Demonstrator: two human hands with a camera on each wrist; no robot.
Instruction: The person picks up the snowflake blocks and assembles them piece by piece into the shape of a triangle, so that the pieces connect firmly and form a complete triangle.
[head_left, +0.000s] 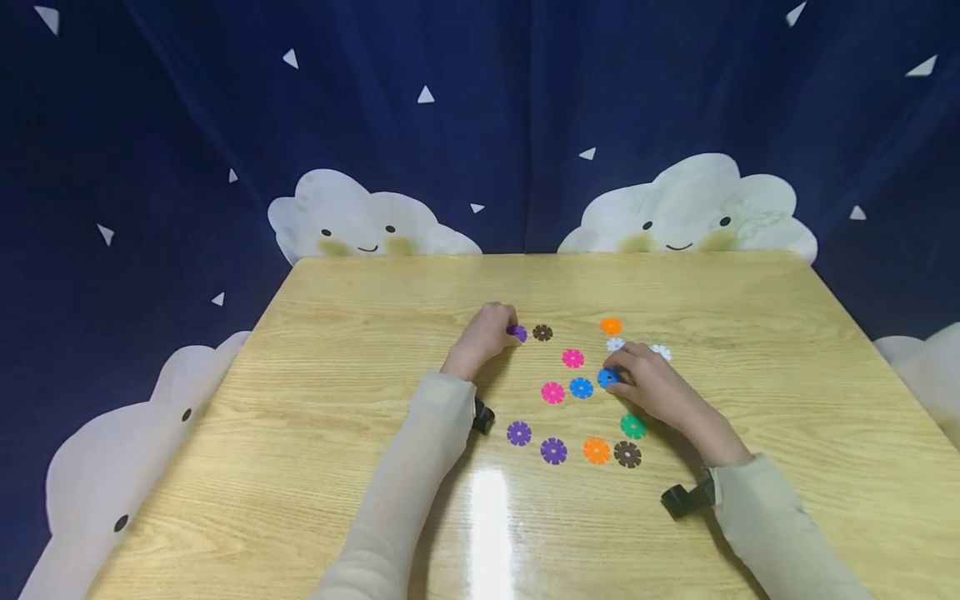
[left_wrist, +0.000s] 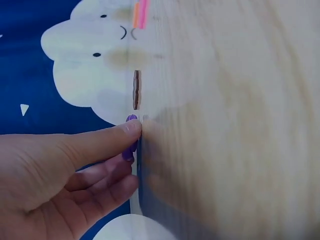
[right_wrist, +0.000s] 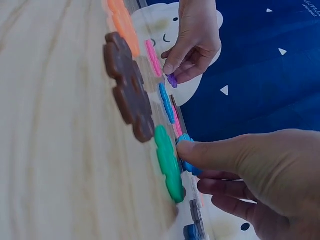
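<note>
My left hand (head_left: 487,335) pinches a purple notched plastic disc (head_left: 520,333) between thumb and fingers, low over the table at the far side of the group. In the left wrist view the thumb lies across that purple disc (left_wrist: 131,150), covering its middle. A brown disc (head_left: 542,332) lies just right of it. My right hand (head_left: 649,379) pinches a blue disc (head_left: 607,378), whose edge tilts up in the right wrist view, under the thumb. Another blue disc (head_left: 581,388) lies flat to its left. Nearest below the right hand is a green disc (head_left: 633,426).
Two pink discs (head_left: 573,358) lie between the hands. An orange disc (head_left: 611,326) and white discs (head_left: 615,343) are beyond the right hand. Nearer me lie purple discs (head_left: 519,433), an orange disc (head_left: 597,451) and a brown disc (head_left: 627,454). A dark blue curtain (head_left: 525,125) hangs behind the table.
</note>
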